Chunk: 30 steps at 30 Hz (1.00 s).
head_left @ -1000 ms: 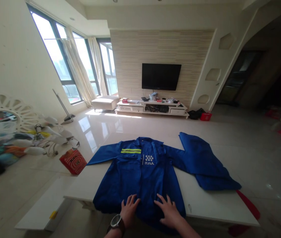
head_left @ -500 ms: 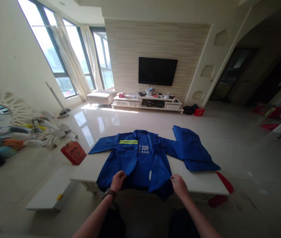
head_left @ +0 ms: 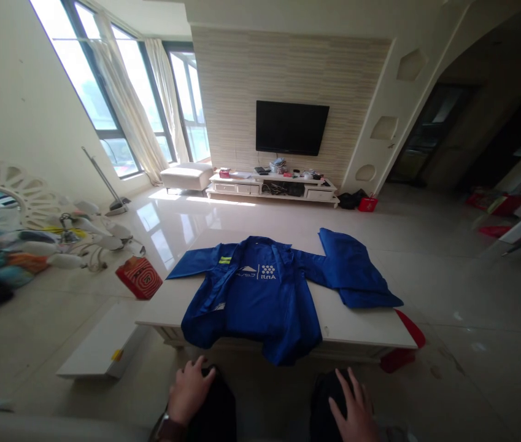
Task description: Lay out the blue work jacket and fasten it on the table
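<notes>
A blue work jacket lies spread on the low white table, its front open and the printed lettering inside the back showing. Its lower hem hangs over the near table edge. To the right, a folded blue garment rests partly over the jacket's sleeve. My left hand, with a watch on the wrist, is at my left knee, fingers apart and holding nothing. Over my right knee, my right hand has its fingers spread, also holding nothing. Both hands are apart from the jacket.
Left of the table are a red patterned bag and a low white box-like piece with a yellow tag. Red objects show under the table's right end. Across the floor stands a TV cabinet below a television.
Both hands have let go of the jacket's lower front edges and drawn back to my knees. The left front panel now lies folded outward, uncovering more of the lettering inside.
</notes>
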Motion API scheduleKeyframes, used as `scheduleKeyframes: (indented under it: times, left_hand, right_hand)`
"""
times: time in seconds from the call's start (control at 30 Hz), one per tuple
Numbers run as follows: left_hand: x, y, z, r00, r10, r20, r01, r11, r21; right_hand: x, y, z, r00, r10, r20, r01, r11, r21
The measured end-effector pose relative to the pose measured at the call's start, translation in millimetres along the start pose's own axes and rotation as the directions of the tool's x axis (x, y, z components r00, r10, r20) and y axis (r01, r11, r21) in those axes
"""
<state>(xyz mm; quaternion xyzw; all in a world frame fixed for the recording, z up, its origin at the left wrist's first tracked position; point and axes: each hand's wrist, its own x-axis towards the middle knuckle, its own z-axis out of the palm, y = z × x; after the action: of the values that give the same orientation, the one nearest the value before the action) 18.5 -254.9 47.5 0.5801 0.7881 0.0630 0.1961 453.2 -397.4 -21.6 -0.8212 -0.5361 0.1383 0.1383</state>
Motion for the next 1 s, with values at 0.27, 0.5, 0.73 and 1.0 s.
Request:
scheduleKeyframes:
  times: [0.27,0.5,0.73,1.0]
  left_hand:
    - [-58.0,20.3,3.1,0.991,0.136,0.015,-0.134,0.939,0.316]
    - [-51.2,19.3,3.8,0.985,0.172,-0.008,-0.165,0.952,0.258]
    - [-54.9,21.5,5.5,0.984,0.178,-0.009,-0.171,0.955,0.244]
    - [-55.5,17.6,4.6,0.982,0.186,-0.021,-0.177,0.958,0.228]
  right_hand:
    - [-4.6,-49.2,-21.2,1.0,-0.013,0.022,0.018,0.966,-0.256]
    - [-11.8,-49.2,-30.1,1.0,-0.007,0.002,0.007,0.96,-0.278]
    - [-14.4,-47.0,-32.6,1.0,-0.009,0.0,0.009,0.971,-0.239]
    - [-13.5,-48.3,-30.2,1.0,-0.008,-0.01,0.005,0.969,-0.248]
